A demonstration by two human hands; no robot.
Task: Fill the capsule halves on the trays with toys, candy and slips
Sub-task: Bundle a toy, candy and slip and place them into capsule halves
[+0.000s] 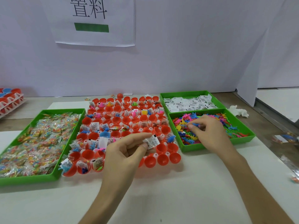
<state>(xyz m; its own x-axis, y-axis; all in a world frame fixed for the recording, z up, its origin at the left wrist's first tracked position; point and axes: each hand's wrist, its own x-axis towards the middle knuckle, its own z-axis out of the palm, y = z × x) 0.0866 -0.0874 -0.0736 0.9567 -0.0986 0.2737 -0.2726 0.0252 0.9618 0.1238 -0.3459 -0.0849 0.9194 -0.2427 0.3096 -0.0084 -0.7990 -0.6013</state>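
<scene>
Left hand: my left hand [127,152] pinches a printed slip [152,142] between thumb and forefinger, held low over the near-right rows of the capsule tray [155,154].
Why there: the red capsule halves [162,159] near it look unfilled, so I judge the slip is poised for one of them.
Right hand: my right hand [208,131] reaches into the toy bin [216,147], fingers curled, thumb and fingertips on a blue toy [195,124]. I read that as a pinch.
Layout: the candy bin [32,178] sits just beside the tray's left side. The slip bin [186,92] and toy bin flank its right, so every supply is near.
Progress: the far and left rows mostly hold slips and toys, while the near-right corner waits.
Edges: the bin walls are raised, so I must lift the toy over the rim.
Open room: the widest room for moving is the table [161,199] between the tray and me, where my forearms cross.
</scene>
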